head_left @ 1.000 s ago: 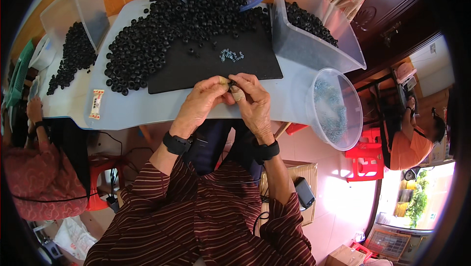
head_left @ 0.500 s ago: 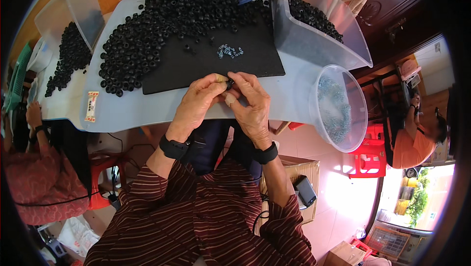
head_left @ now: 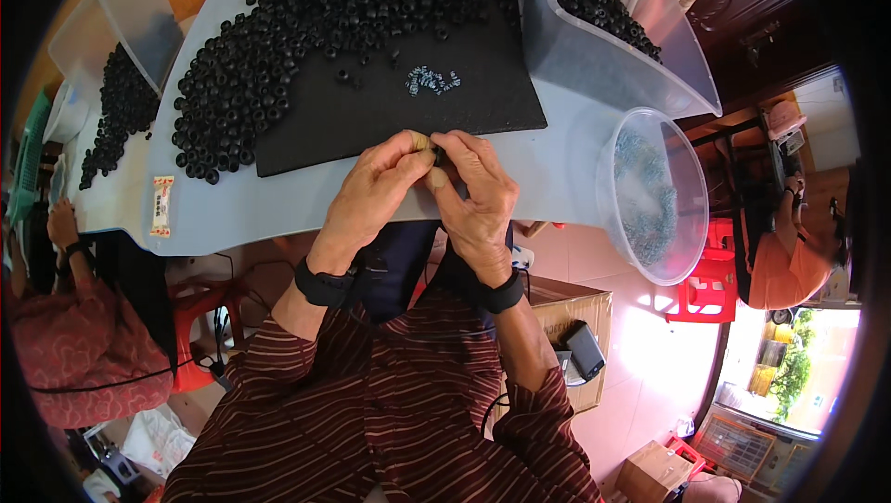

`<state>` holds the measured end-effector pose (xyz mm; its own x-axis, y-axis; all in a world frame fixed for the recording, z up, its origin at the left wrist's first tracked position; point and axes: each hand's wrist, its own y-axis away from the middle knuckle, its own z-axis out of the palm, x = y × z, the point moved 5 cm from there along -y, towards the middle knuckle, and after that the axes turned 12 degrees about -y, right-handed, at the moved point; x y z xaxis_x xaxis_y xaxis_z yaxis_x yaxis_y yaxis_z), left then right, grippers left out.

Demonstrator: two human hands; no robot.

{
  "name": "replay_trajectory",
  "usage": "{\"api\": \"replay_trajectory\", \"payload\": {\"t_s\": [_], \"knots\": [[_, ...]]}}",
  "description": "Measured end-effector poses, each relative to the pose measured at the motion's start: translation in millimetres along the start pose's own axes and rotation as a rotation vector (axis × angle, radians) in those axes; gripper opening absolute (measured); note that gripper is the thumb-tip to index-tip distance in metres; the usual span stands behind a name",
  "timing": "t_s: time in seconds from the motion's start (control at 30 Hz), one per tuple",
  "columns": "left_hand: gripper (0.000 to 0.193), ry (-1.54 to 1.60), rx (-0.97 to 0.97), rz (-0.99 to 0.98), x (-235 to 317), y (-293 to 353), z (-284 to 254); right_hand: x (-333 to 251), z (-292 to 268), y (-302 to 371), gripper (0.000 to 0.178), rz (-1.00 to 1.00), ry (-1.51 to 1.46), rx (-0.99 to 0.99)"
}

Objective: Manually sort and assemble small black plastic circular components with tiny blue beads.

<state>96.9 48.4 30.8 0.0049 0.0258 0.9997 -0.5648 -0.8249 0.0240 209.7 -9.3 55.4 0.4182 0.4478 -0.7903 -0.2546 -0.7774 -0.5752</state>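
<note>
Above the table's front edge, my left hand (head_left: 376, 183) and my right hand (head_left: 475, 197) meet fingertip to fingertip. Between them is a small black plastic piece (head_left: 438, 156), mostly hidden by the fingers of both closed hands. It resembles the round, holed black pieces (head_left: 237, 99) heaped over the left and back of the table. Just beyond my hands lies a flat black mat (head_left: 371, 118). On it sits a small cluster of tiny blue-white pieces (head_left: 432, 82), too small to name exactly, with a few loose black pieces near them.
To the right stands a clear round tub (head_left: 654, 197) of tiny bluish pieces. A clear bin (head_left: 613, 67) with black pieces lies behind it. A wrapped snack (head_left: 162, 206) is at the left edge. Other people (head_left: 93, 336) sit on both sides. A carton (head_left: 585, 308) is below right.
The view has shifted slightly, so the table's contents sit a little differently in the picture. Both hands keep their pinch on the small black piece, with slight finger movement.
</note>
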Motion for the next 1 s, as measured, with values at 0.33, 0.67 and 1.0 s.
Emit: {"api": "replay_trajectory", "payload": {"t_s": [0.33, 0.67, 1.0], "knots": [[0.023, 0.078, 0.129, 0.017, -1, 7, 2, 3, -3, 2, 0.034, 0.07, -0.002, 0.026], [0.02, 0.207, 0.022, -0.078, -4, 2, 0, 2, -3, -1, 0.036, 0.101, -0.058, -0.012], [0.017, -0.017, 0.095, 0.138, 1, 10, 6, 12, -8, -7, 0.016, 0.28, -0.294, -0.036]]}}
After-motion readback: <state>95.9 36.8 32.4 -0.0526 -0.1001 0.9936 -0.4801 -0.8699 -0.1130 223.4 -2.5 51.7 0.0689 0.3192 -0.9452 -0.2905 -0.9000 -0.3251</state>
